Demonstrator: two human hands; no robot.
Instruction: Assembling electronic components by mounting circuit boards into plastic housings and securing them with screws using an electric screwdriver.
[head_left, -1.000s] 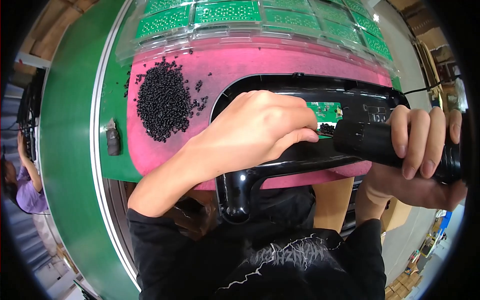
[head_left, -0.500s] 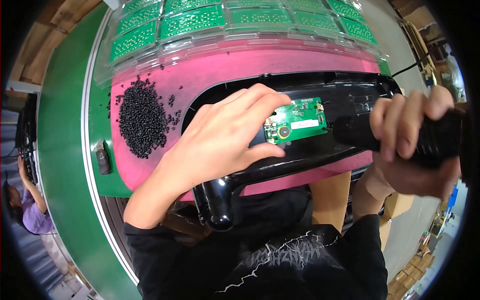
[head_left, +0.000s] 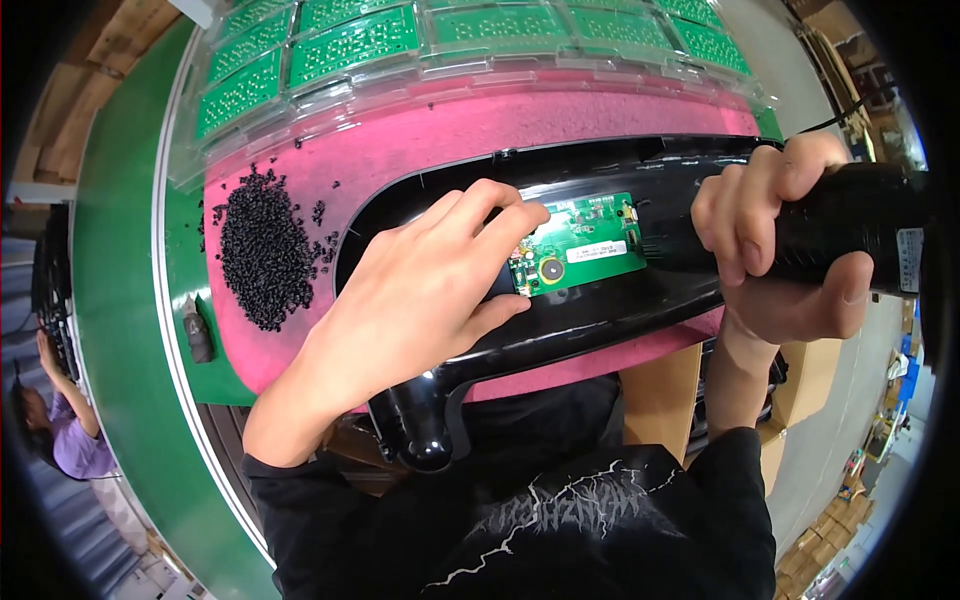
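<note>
A green circuit board (head_left: 590, 245) with a white label lies inside a long, glossy black plastic housing (head_left: 430, 375). My left hand (head_left: 420, 260) reaches over the housing, its thumb and fingers closed about the board's left end. A black electric screwdriver (head_left: 845, 225) fills the grip of my right hand (head_left: 775, 235), lying nearly level with its front toward the board's right edge. Its bit is too dark and blurred to make out against the housing.
A heap of small black screws (head_left: 265, 255) sits on the pink mat (head_left: 450, 120), left of the housing. Clear trays (head_left: 420, 75) of green boards stand along the far side. Cardboard boxes (head_left: 665, 395) are at lower right. Another person (head_left: 75, 430) is at far left.
The screwdriver and right hand have moved slightly left, and the right thumb now shows apart from the tool's underside. Board, housing and left hand sit slightly further left in view.
</note>
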